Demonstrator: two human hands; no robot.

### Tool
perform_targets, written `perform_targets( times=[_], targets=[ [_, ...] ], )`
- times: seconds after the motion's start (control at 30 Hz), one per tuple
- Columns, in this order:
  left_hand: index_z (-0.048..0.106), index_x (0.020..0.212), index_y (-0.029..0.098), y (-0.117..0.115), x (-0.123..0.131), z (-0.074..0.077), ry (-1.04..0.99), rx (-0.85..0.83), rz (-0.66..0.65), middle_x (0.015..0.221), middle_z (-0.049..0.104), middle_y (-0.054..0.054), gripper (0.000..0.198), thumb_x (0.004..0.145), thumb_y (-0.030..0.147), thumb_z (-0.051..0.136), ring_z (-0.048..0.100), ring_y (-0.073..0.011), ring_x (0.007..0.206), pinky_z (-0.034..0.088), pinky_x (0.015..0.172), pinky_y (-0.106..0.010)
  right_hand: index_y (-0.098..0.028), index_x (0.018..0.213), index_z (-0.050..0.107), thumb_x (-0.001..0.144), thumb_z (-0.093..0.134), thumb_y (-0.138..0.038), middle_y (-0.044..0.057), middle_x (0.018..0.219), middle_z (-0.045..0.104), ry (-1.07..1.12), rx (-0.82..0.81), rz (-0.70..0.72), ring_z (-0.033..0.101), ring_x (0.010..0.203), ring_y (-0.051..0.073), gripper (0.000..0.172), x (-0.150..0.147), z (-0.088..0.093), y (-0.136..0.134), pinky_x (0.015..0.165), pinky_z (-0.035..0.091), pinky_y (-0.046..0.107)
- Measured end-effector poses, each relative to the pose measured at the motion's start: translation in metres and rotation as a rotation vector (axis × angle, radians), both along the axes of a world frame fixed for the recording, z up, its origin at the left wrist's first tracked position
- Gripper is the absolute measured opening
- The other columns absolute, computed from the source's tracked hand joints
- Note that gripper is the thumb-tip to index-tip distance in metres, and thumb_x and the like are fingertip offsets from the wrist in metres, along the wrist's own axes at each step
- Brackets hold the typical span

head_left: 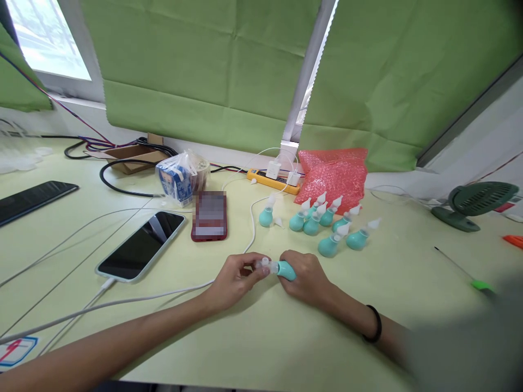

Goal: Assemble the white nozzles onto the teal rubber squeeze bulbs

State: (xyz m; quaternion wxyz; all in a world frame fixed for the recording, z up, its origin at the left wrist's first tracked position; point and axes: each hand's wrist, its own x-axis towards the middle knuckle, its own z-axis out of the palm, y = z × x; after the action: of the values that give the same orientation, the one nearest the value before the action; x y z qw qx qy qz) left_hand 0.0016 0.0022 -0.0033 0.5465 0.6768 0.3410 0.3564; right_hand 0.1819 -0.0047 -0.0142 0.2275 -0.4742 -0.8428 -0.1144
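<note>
Phones (141,246) left — bulb cluster (322,226) right, behind both hands (304,277).

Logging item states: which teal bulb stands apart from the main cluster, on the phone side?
The teal bulb next to the white cable, left of the cluster. A gap separates it from the others, which crowd together in front of the red bubble wrap.

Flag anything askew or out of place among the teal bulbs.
One loose clear tip lies alone beside the leftmost teal bulb. Several other bulbs lie tipped over, not upright.
</note>
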Motion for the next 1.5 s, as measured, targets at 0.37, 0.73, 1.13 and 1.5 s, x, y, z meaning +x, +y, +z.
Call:
perform_targets(
  times=[0.37,0.73,1.13,1.5],
  targets=[
    [0.063,0.086,0.01,-0.001,0.0,0.0,0.101,0.109,-0.011,0.057,0.046,0.0,0.029,0.074,0.034,0.051,0.036,-0.0084,0.05,0.031,0.043,-0.018,-0.018,0.054,0.037,0.059,0.043,-0.012,-0.004,0.045,0.04,0.038,-0.499,-0.002,0.032,0.042,0.007,0.009,-0.004,0.019,-0.006,0.043,0.021,0.021],
    [0.061,0.088,0.013,-0.008,-0.004,0.003,0.229,0.527,-0.146,0.064,0.056,-0.005,0.025,0.08,0.027,0.043,0.045,-0.0118,0.055,0.036,0.054,-0.021,-0.015,0.053,0.041,0.056,0.049,-0.013,-0.007,0.047,0.037,0.342,-1.26,0.189,0.034,0.043,0.004,0.009,0.003,0.037,-0.003,0.038,0.025,0.015],
    [0.06,0.078,0.011,0.005,0.002,0.005,-0.24,-0.21,-0.009,0.072,0.054,-0.004,0.022,0.071,0.031,0.058,0.048,-0.0116,0.063,0.041,0.058,-0.022,-0.017,0.103,0.04,0.079,0.041,-0.038,0.0,0.072,0.053,0.734,-1.075,0.259,0.05,0.048,0.008,0.032,-0.009,0.036,-0.009,0.044,0.043,0.021],
    [0.049,0.087,0.015,0.0,-0.001,0.006,-0.256,-0.222,-0.061,0.058,0.054,-0.001,0.023,0.079,0.036,0.046,0.044,-0.0107,0.052,0.032,0.051,-0.022,-0.022,0.121,0.038,0.084,0.03,-0.038,0.014,0.124,0.038,-0.175,-0.259,-0.219,0.04,0.108,0.028,0.042,0.004,0.015,0.023,0.073,0.043,0.038]
  ],
)
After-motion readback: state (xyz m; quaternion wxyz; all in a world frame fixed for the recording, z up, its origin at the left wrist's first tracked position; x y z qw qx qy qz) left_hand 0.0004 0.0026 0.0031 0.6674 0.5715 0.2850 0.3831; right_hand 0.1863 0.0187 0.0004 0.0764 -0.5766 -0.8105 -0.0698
